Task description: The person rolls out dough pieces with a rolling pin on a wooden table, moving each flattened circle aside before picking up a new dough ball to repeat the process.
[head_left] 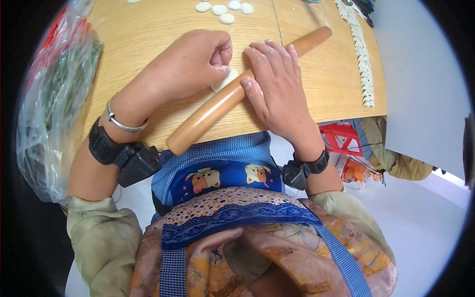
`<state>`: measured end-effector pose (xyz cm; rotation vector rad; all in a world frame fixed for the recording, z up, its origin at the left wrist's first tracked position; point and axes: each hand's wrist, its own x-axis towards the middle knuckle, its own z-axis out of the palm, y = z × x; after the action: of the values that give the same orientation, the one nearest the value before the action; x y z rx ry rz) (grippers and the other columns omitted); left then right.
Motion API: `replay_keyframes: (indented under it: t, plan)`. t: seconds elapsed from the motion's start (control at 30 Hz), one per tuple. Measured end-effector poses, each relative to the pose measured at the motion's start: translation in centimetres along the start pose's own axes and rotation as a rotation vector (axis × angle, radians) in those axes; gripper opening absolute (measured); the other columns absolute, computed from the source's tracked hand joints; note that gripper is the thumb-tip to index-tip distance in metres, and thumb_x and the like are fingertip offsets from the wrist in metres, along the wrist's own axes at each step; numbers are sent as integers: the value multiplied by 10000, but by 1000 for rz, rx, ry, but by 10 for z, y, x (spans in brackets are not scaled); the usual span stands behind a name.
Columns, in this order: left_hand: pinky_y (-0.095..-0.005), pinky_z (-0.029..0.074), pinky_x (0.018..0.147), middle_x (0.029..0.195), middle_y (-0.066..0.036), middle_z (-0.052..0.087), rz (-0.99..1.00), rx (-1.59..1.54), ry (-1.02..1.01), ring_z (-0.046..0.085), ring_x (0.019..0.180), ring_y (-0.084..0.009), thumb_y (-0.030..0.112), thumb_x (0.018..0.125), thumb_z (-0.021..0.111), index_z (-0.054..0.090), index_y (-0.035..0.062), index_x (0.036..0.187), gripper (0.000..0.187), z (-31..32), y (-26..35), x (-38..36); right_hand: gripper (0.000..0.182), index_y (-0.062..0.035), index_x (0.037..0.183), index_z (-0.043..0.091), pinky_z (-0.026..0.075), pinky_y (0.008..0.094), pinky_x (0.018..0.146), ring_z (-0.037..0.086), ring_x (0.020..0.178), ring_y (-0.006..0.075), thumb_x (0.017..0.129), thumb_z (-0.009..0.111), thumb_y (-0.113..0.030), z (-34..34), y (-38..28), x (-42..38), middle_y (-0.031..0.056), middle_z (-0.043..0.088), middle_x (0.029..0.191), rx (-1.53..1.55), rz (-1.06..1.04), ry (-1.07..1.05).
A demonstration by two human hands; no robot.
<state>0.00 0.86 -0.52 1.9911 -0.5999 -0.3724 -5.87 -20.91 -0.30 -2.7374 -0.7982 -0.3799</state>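
Observation:
A wooden rolling pin (210, 116) lies slantwise over the table's front edge area, its far end towards the upper right. My right hand (277, 81) rests on the pin, fingers over its far side and thumb on the near side. Beside it, my left hand (208, 59) is closed, with fingers curled and thumb at a flat white piece of dough (226, 82). That dough lies partly under the pin and partly behind my left hand. Flour dusts the fingers of both hands.
Several round dough pieces (227, 19) lie at the table's back. A long row of shaped dough pieces (363, 59) runs along the right side of the wooden table (321, 94). A plastic bag with green contents (64, 94) is at the left. Red bags (341, 137) sit below right.

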Motion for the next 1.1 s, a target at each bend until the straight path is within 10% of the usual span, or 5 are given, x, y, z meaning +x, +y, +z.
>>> replay_keyframes:
  t: [1.1]
  plan:
    - [-307,449,574,648,-41,586,-19,47,6,539,606,-112,82,870,703,647,-29,856,124,3,9,-3,534,-44,1349,576,184,582,1234,438,1401,386,959,570,-409,-4,8,-35,161,551,1408,-29,52,10]
